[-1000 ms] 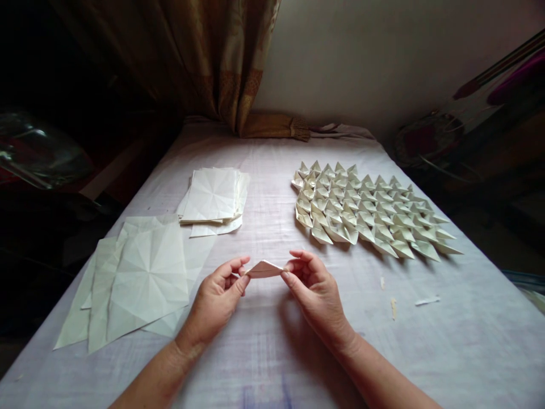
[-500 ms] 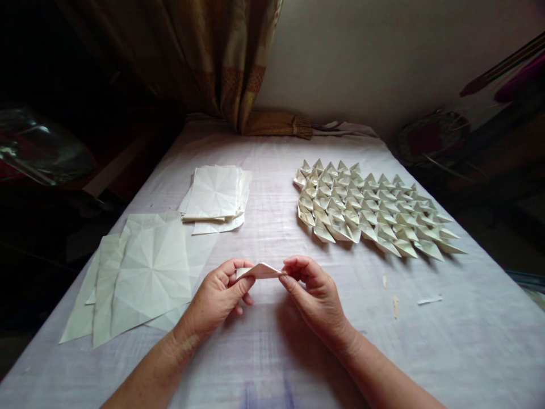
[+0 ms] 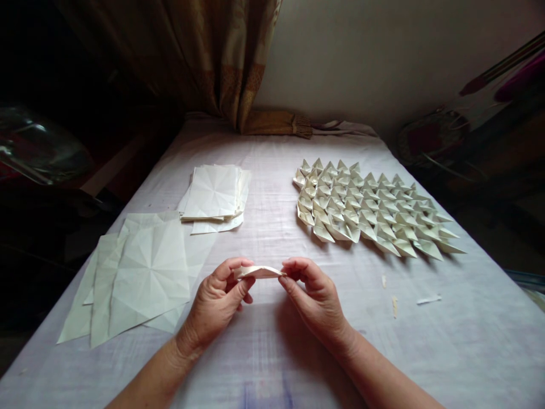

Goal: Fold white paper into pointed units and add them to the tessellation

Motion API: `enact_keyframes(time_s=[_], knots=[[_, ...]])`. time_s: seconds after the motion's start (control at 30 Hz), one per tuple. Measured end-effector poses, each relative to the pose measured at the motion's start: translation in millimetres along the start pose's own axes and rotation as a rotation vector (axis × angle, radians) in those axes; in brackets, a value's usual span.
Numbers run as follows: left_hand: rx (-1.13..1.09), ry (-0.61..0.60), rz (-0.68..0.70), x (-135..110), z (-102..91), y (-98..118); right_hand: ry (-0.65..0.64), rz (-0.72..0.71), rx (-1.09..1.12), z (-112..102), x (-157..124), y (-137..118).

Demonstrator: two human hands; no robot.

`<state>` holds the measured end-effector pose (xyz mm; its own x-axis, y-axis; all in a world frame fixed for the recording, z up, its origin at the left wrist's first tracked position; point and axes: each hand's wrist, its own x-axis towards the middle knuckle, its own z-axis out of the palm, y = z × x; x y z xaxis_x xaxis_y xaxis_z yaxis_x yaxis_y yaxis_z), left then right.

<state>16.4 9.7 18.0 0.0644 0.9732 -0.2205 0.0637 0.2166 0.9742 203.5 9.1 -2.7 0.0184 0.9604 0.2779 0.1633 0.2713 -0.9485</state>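
Between my two hands, low over the table, is a small piece of folded white paper (image 3: 263, 272). My left hand (image 3: 225, 287) pinches its left end between thumb and fingers. The right end is pinched by the thumb and fingertips of my right hand (image 3: 314, 292). The paper bows slightly upward in the middle. Many folded paper boats (image 3: 361, 204) stand in close rows at the right. Creased paper sheets (image 3: 151, 270) lie overlapping to the left of my left hand, and a stack of smaller creased sheets (image 3: 213, 190) sits behind them.
A pale cloth (image 3: 272, 187) covers the table. Small paper scraps (image 3: 429, 300) lie on it at the right. A patterned curtain (image 3: 232, 68) hangs down to the far edge, against the wall. A clear plastic-looking object (image 3: 38, 147) is in the dark at the left.
The folded paper has changed shape: its peaked middle is now lower and rounded. Both hands keep their hold on its ends and have hardly moved.
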Motion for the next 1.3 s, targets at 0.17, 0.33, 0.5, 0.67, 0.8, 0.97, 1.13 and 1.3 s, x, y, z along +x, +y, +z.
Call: enact_keyframes(time_s=[0.17,0.33,0.5,0.67,0.8,0.97,1.13,1.3], knots=[[0.129,0.001,0.144,-1.7,-1.5,-3.6,-0.005,-0.137,-0.069,-2.2,-1.9,2.2],[0.198,-0.014,0.255,-2.7,-3.5,-2.7,-0.062,-0.252,-0.133,-5.6,1.2,-2.9],[0.194,-0.029,0.338,-3.7,-5.9,-1.9,-0.12,-0.257,-0.142,-6.3,4.1,-7.8],[0.188,-0.037,0.399,-3.7,-7.3,-4.5,-0.151,-0.285,-0.129,-7.7,5.9,-9.1],[0.248,-0.054,0.451,-2.9,-7.8,-4.7,-0.178,-0.269,-0.151,-8.9,6.5,-7.9],[0.284,-0.028,0.509,-2.6,-7.1,-2.6,-0.16,-0.268,-0.143,-7.2,4.5,-4.2],[0.25,-0.002,0.423,-4.1,-4.6,-3.5,-0.115,-0.224,-0.111,-4.5,2.5,-4.3],[0.166,0.047,0.349,-4.8,-1.5,-9.1,-0.088,-0.225,-0.137,-1.7,0.1,-2.1]])
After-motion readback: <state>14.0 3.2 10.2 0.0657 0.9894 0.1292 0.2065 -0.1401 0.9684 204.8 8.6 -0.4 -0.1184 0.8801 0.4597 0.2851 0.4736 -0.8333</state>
